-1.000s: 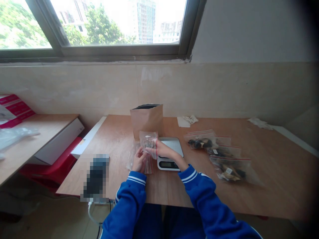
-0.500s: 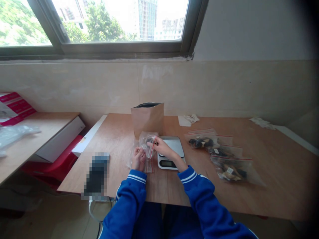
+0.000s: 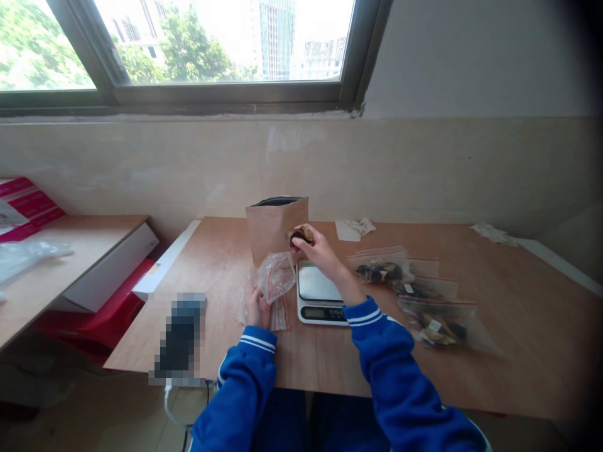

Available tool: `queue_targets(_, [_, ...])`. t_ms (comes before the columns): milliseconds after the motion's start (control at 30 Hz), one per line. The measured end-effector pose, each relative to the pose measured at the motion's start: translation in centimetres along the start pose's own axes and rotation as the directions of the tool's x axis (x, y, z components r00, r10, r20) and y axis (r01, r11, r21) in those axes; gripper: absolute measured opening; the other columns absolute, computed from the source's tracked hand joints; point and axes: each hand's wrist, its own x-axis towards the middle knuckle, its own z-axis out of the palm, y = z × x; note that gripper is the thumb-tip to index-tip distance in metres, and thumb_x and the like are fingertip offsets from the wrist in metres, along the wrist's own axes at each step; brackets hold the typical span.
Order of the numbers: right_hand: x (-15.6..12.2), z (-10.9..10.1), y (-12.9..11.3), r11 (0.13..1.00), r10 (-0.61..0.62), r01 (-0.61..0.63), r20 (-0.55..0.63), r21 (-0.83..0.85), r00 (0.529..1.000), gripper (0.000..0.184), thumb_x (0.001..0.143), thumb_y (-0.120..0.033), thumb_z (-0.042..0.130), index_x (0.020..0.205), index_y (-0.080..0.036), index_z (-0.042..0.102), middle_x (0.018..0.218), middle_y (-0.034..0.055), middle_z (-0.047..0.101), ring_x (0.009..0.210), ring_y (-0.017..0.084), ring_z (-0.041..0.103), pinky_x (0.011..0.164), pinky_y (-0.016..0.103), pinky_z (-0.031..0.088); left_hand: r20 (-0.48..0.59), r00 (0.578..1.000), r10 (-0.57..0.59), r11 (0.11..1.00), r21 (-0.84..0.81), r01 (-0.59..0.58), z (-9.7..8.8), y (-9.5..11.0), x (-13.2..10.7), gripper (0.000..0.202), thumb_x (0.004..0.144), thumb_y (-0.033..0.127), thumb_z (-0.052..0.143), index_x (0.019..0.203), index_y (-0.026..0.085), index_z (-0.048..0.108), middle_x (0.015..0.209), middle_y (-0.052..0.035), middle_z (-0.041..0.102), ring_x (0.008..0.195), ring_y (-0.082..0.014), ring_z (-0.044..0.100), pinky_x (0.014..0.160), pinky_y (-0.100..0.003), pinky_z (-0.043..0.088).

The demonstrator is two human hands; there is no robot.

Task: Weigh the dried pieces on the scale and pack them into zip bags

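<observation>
1. Your right hand (image 3: 321, 250) is raised above the digital scale (image 3: 316, 296), its fingers (image 3: 306, 245) curled and pinching a dark lump (image 3: 299, 237) just beside the right edge of the upright kraft paper bag (image 3: 276, 233).
2. Your left hand (image 3: 257, 307) is low at the bench (image 3: 527, 358), its fingers (image 3: 254, 296) closed on the lower part of a clear zip bag (image 3: 276, 276) with a red seal.
3. The scale sits just right of that bag, with room between your right wrist and the three filled zip bags (image 3: 414, 295).
4. Your blue sleeves (image 3: 245, 389) cross the bench's front edge.
</observation>
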Motion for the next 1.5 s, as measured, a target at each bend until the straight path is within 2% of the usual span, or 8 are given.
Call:
queue_targets(167, [6.7,1.3,-2.5,0.943,-0.301,0.256,-0.219,-0.213,0.928,0.021,0.076,-0.034,0.059,0.091,-0.021,0.053,0.083,0.0005,0.059,0.074,0.015,0.056,0.07,0.027,0.047,-0.079,0.997,0.018,1.0,0.013,-0.017,0.0,0.2,-0.2,0.02,0.068,0.015,0.066,0.08,0.019,0.051,0.072,0.0027,0.065,0.066,-0.0117,0.067,0.062,-0.021,0.051])
queue_targets(333, [11.1,2.1,-2.9,0.761,-0.453,0.363,-0.041,-0.537,0.891,0.016,0.077,-0.023,0.053,0.093,-0.02,0.053,0.086,0.0021,0.061,0.077,0.016,0.056,0.075,0.028,0.045,-0.1,0.995,0.017,1.0,0.011,-0.016,0.2,0.3,-0.4,0.019,0.068,0.015,0.065,0.08,0.019,0.051,0.074,0.002,0.065,0.065,-0.0107,0.065,0.062,-0.021,0.051])
queue_targets(500, [11.3,1.7,-2.0,0.619,-0.415,0.453,0.222,-0.642,0.882,0.016,0.076,-0.017,0.049,0.091,-0.018,0.054,0.089,0.0052,0.06,0.084,0.018,0.056,0.077,0.028,0.043,-0.082,0.997,0.004,1.0,0.009,-0.004,0.3,0.3,-0.5,0.021,0.067,0.015,0.066,0.08,0.019,0.05,0.074,0.0017,0.066,0.066,-0.0121,0.066,0.064,-0.024,0.052])
queue_targets(733, [10.8,1.1,-2.6,0.553,-0.328,0.432,0.29,-0.713,0.899,0.016,0.08,-0.02,0.046,0.091,-0.017,0.056,0.092,0.0068,0.061,0.082,0.018,0.056,0.075,0.026,0.041,-0.072,0.997,-0.01,1.0,0.021,0.011,-0.1,0.1,-0.3,0.02,0.068,0.016,0.066,0.081,0.019,0.05,0.075,0.0012,0.067,0.068,-0.0135,0.066,0.064,-0.025,0.052])
queue_targets(867, [10.6,0.4,-4.0,0.504,-0.149,0.396,0.374,-0.768,0.915,0.013,0.085,-0.026,0.047,0.084,-0.017,0.057,0.079,0.0043,0.064,0.068,0.016,0.055,0.061,0.023,0.036,-0.07,0.997,-0.019,0.999,0.031,0.021,-0.3,0.1,-0.3,0.023,0.069,0.019,0.068,0.083,0.019,0.051,0.078,0.0004,0.068,0.069,-0.0136,0.067,0.065,-0.025,0.052])
queue_targets(1067, [9.6,0.7,-5.8,0.306,-0.011,0.271,0.281,-0.913,0.96,0.026,0.095,-0.035,0.043,0.109,-0.016,0.053,0.081,0.0106,0.07,0.066,0.022,0.063,0.056,0.026,0.031,-0.073,0.997,-0.004,1.0,0.024,0.006,-0.1,0.2,-0.4,0.024,0.066,0.019,0.067,0.08,0.02,0.048,0.074,0.0021,0.066,0.067,-0.013,0.066,0.066,-0.025,0.052])
queue_targets(1233, [9.6,1.0,-6.2,0.314,0.029,0.246,0.269,-0.917,0.963,0.038,0.093,-0.052,0.043,0.098,-0.018,0.059,0.083,0.0117,0.069,0.074,0.024,0.065,0.061,0.027,0.037,-0.1,0.995,-0.006,0.999,0.033,0.01,0.1,0.2,-0.5,0.025,0.061,0.017,0.065,0.077,0.02,0.046,0.067,0.004,0.063,0.06,-0.0131,0.062,0.06,-0.026,0.05])
queue_targets(1500, [9.3,1.4,-5.1,0.301,-0.172,0.237,0.192,-0.924,0.966,0.039,0.095,-0.044,0.041,0.086,-0.013,0.064,0.106,0.0169,0.058,0.1,0.025,0.057,0.077,0.032,0.043,-0.043,0.999,-0.027,0.996,0.082,0.031,-0.3,0.2,-0.7,0.034,0.059,0.015,0.067,0.084,0.021,0.045,0.075,0.0027,0.064,0.065,-0.016,0.065,0.063,-0.028,0.049])
